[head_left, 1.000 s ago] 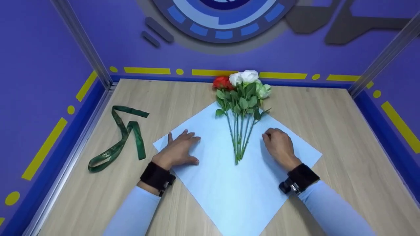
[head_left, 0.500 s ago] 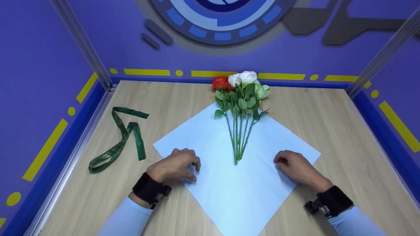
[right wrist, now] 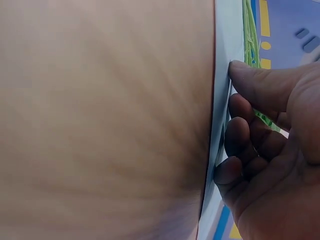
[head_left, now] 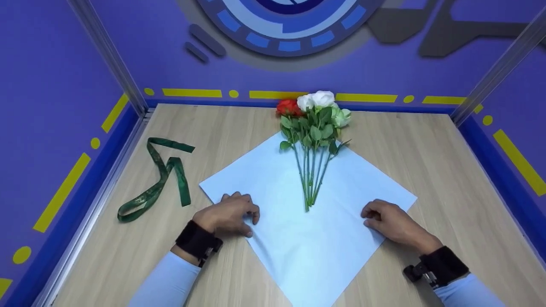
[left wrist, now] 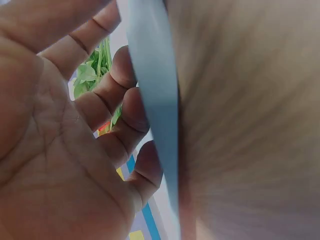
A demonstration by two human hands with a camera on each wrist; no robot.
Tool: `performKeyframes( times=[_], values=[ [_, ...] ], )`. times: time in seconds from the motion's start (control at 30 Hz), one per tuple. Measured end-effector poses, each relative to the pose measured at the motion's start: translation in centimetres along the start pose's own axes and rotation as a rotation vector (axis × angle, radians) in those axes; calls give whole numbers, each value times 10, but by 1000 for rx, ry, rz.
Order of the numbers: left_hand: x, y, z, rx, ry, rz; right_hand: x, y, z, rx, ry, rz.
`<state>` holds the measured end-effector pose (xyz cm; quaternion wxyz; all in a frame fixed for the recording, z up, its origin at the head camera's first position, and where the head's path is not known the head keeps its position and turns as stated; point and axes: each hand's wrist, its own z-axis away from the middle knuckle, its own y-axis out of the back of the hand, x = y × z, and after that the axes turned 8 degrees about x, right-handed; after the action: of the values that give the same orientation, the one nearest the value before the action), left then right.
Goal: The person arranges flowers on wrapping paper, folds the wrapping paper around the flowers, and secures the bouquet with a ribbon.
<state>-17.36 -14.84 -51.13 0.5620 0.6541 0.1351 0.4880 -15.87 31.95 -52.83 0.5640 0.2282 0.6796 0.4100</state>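
In the head view a pale blue sheet of wrapping paper (head_left: 294, 251) lies cornerwise on the table. Several artificial roses (head_left: 323, 99), white, red and pale green, lie across its far corner, their green stems pointing toward me. My left hand (head_left: 230, 214) rests at the paper's left edge with bent fingers, fingertips touching the sheet in the left wrist view; a slight crease runs from there. At the right edge my right hand (head_left: 390, 221) has loosely bent fingers, its thumb and fingertips touching the paper (right wrist: 220, 95) in the right wrist view. Neither hand clearly pinches the paper.
A green ribbon (head_left: 164, 175) lies looped on the wooden table (head_left: 443, 170) left of the paper. Purple panels (head_left: 264, 76) with yellow marks stand behind and at both sides. The paper's near corner runs out of the head view.
Both hands have drawn back toward me along the paper's edges, the right also moving outward. The paper near the left hand now shows a slight crease. The roses and ribbon stay put.
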Motion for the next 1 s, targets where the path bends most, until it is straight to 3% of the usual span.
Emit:
performKeyframes(
  times=[0.33, 0.57, 0.7, 0.83, 1.0],
  values=[
    [-4, 6, -8, 21, 9, 136, 5, 6, 5, 6, 59, -5],
    [-6, 11, -12, 30, 44, 297, 3, 27, 18, -86, 130, 28],
    [-8, 15, -12, 61, 51, 358, 0, 28, 25, -126, 136, 84],
    [-9, 18, -13, 101, 46, 393, 2, 21, 26, -40, 178, 98],
    [-13, 21, -14, 126, 37, 465, 8, 17, 17, 123, 108, -63]
  ],
)
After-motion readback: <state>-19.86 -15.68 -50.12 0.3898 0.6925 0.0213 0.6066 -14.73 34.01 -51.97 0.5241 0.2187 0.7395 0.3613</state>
